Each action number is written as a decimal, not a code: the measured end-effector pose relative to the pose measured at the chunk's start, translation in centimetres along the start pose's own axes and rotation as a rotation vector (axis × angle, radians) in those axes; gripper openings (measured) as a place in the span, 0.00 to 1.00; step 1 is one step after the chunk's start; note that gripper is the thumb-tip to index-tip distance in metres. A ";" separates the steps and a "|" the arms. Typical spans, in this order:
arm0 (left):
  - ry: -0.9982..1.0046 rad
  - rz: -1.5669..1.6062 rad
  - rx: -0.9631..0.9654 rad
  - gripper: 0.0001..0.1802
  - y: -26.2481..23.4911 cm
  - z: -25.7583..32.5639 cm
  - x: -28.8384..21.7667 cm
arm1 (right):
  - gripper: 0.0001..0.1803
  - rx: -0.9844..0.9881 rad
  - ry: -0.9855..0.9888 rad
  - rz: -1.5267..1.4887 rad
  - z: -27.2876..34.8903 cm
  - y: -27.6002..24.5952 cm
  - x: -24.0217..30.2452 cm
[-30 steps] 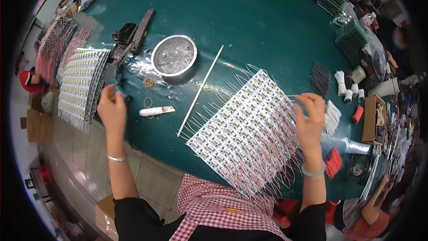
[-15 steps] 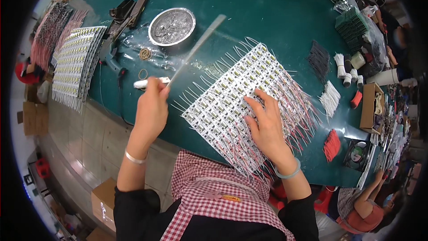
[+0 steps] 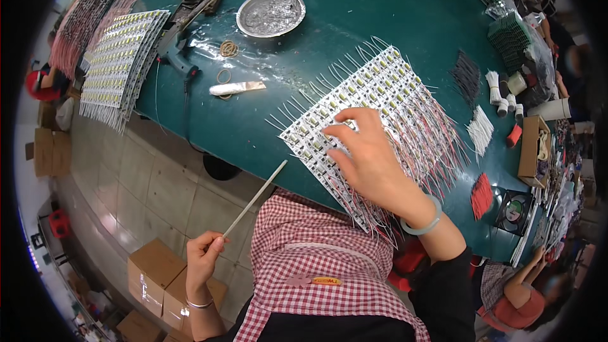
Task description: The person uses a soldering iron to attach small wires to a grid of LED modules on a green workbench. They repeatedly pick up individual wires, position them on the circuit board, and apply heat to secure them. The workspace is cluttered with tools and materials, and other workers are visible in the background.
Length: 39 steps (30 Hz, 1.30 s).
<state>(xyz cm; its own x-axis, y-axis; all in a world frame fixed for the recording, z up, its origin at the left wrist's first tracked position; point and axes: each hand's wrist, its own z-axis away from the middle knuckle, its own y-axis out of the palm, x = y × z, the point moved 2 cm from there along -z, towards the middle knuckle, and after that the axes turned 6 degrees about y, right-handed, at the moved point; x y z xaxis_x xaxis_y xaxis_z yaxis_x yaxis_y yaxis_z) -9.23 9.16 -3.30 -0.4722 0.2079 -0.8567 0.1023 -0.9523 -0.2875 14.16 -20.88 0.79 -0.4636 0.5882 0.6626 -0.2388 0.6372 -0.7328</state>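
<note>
My left hand (image 3: 206,256), fingers pinched together, grips one end of a thin pale stick (image 3: 254,200). The stick slants up to the right, its far tip near the table's front edge. Over a panel of small white circuit boards (image 3: 316,109) is my right hand (image 3: 364,155), thumb and fingers apart and bent, with nothing seen between them. I cannot tell whether its fingertips touch the panel. White wires stick out along the panel's far left side; red and white wires spread over its right side. Part of the panel is hidden under my right hand.
A metal bowl of silvery material (image 3: 271,14) stands at the back. Left of it are a hot glue gun (image 3: 180,63), rubber bands (image 3: 228,49) and a white wrapped blade-like tool (image 3: 235,88). Wired panels (image 3: 120,63) overhang the left edge. Wire bundles (image 3: 480,130) lie right; co-workers sit beyond.
My left hand has swung down and back toward me with the stick, away from the white wrapped tool. My right hand has shifted left over the panel, its fingers more bent. The view has moved.
</note>
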 end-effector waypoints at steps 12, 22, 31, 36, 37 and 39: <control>0.079 0.067 0.022 0.13 0.9 -1.4 1.9 | 0.10 -0.057 -0.076 0.216 -0.4 6.9 1.7; 0.122 0.009 0.069 0.12 1.9 -2.9 0.3 | 0.09 -0.212 0.018 0.058 1.5 7.0 1.1; 0.262 -0.154 0.077 0.08 4.7 -5.5 -3.7 | 0.10 -0.382 0.307 -0.081 4.0 2.4 -1.5; 0.309 -0.216 0.083 0.05 7.1 -7.0 -6.7 | 0.10 -0.353 0.433 -0.296 4.9 2.4 -2.7; 0.333 -0.224 0.086 0.05 7.6 -7.5 -6.6 | 0.11 -0.370 0.422 -0.317 4.9 2.5 -3.0; 0.382 -0.239 0.084 0.05 8.2 -8.2 -7.1 | 0.12 -0.363 0.417 -0.315 5.0 2.5 -3.1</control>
<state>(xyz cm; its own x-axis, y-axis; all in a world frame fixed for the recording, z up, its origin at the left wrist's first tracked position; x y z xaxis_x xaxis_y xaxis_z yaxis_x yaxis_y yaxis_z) 2.09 1.67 -3.11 -0.1153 0.4761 -0.8718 -0.0484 -0.8793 -0.4738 10.73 -23.59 -3.84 -0.0296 0.4428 0.8961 0.0291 0.8965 -0.4420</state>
